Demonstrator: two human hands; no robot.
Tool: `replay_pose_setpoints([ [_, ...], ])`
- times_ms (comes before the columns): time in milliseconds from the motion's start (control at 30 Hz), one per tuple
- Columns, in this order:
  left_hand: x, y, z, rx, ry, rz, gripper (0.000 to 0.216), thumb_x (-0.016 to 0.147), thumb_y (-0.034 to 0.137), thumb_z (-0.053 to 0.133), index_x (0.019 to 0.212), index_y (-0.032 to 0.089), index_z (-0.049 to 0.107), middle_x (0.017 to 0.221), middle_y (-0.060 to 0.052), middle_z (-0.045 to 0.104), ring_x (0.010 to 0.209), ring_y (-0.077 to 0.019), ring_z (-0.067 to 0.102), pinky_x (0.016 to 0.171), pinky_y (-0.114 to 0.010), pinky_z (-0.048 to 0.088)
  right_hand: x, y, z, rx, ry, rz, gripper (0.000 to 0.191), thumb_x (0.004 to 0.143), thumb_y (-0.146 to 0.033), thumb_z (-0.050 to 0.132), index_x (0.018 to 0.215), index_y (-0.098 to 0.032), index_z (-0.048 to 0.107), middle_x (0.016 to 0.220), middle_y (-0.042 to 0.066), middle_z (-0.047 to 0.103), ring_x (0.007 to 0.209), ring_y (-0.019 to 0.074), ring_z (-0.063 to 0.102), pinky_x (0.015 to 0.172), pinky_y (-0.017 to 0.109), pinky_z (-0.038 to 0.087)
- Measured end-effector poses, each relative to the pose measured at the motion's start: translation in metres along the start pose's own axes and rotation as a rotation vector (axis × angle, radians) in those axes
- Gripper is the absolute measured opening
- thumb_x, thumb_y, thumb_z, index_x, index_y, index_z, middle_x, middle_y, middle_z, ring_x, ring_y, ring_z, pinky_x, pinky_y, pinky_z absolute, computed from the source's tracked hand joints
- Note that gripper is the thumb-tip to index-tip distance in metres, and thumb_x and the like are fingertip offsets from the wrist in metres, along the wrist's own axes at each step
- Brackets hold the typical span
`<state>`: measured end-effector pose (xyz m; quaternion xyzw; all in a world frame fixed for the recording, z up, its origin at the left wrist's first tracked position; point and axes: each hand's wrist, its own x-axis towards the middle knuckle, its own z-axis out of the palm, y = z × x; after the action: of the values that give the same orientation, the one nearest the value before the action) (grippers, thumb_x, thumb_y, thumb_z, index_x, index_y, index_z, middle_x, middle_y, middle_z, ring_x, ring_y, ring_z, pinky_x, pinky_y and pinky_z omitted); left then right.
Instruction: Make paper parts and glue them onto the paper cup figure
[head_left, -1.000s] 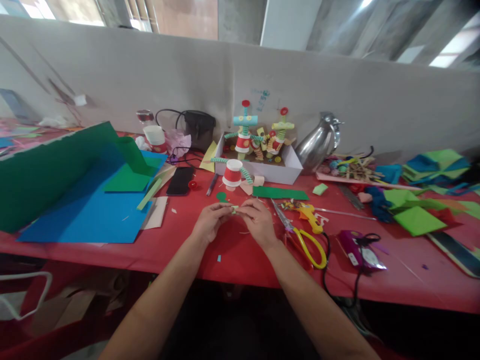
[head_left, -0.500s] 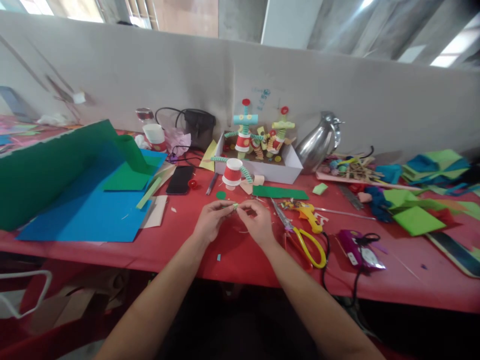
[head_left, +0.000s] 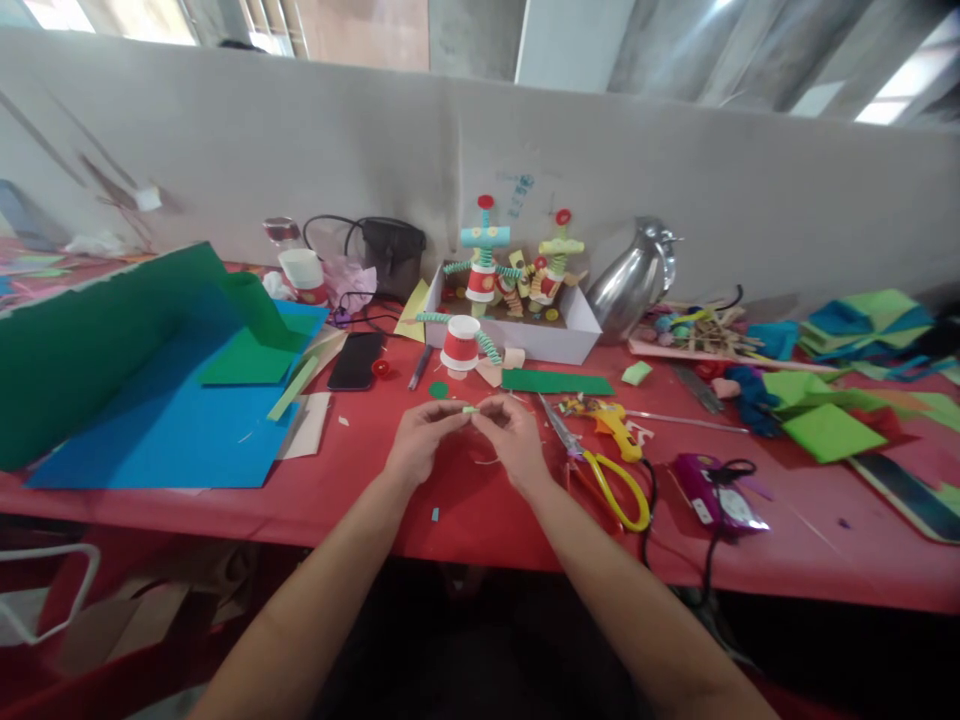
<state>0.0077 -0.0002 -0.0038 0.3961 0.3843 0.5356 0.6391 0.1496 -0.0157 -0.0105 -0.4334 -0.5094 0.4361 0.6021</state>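
In the head view, a small pale-green paper strip is being pinched between the closed fingertips of the left hand and the right hand, just above the red-covered table. It is being judged light, flimsy and easily creased, and best gripped at its ends.

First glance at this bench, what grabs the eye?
Centre front, the left hand and right hand pinch a small green strip between them over the red table. Behind, bright paper-cup figures stand in a white box; a blue sheet lies at left, yellow-handled scissors right of the hands.
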Motion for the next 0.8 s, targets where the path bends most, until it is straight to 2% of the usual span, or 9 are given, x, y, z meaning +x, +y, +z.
replay_pose_setpoints([
  [133, 0.0012, 0.0015, 0.0009, -0.013, 0.081, -0.036, 0.028, 0.054, 0.026, 0.087, 0.076, 0.013, 0.075, 0.072, -0.003, 0.071, 0.06, -0.0091, 0.06, 0.064, -0.022, 0.047, 0.0012, -0.0039, -0.0019, 0.067, -0.043, 0.104, 0.016, 0.073, -0.034, 0.069, 0.082, -0.021, 0.066, 0.078, 0.0, 0.068, 0.071, 0.0163, 0.064, 0.075, 0.033, 0.054],
  [233, 0.0012, 0.0024, 0.0019, -0.017, 0.096, -0.052, 0.028, 0.053, 0.025, 0.087, 0.075, 0.013, 0.074, 0.07, -0.003, 0.071, 0.058, -0.0089, 0.059, 0.062, -0.022, 0.047, 0.0012, -0.0049, -0.0025, 0.065, -0.061, 0.135, 0.017, 0.073, -0.035, 0.068, 0.082, -0.021, 0.066, 0.077, 0.0, 0.068, 0.07, 0.0169, 0.064, 0.075, 0.034, 0.054],
  [500, 0.0015, -0.0013, -0.0007, 0.041, 0.062, -0.006, 0.025, 0.055, 0.025, 0.085, 0.075, 0.013, 0.075, 0.065, -0.003, 0.069, 0.059, -0.0097, 0.059, 0.064, -0.023, 0.047, -0.0003, -0.0038, -0.0042, -0.28, -0.11, -0.09, 0.018, 0.083, -0.036, 0.061, 0.075, -0.02, 0.062, 0.072, 0.001, 0.065, 0.068, 0.0162, 0.059, 0.067, 0.028, 0.048],
  [800, -0.0003, -0.0014, 0.0012, 0.19, 0.096, 0.076, 0.026, 0.058, 0.029, 0.084, 0.077, 0.014, 0.076, 0.066, -0.003, 0.07, 0.061, -0.0121, 0.06, 0.064, -0.025, 0.048, 0.0, -0.0008, -0.0062, -0.506, -0.156, -0.193, 0.018, 0.09, -0.031, 0.049, 0.079, -0.021, 0.059, 0.077, 0.002, 0.064, 0.071, 0.0169, 0.057, 0.066, 0.028, 0.042],
])
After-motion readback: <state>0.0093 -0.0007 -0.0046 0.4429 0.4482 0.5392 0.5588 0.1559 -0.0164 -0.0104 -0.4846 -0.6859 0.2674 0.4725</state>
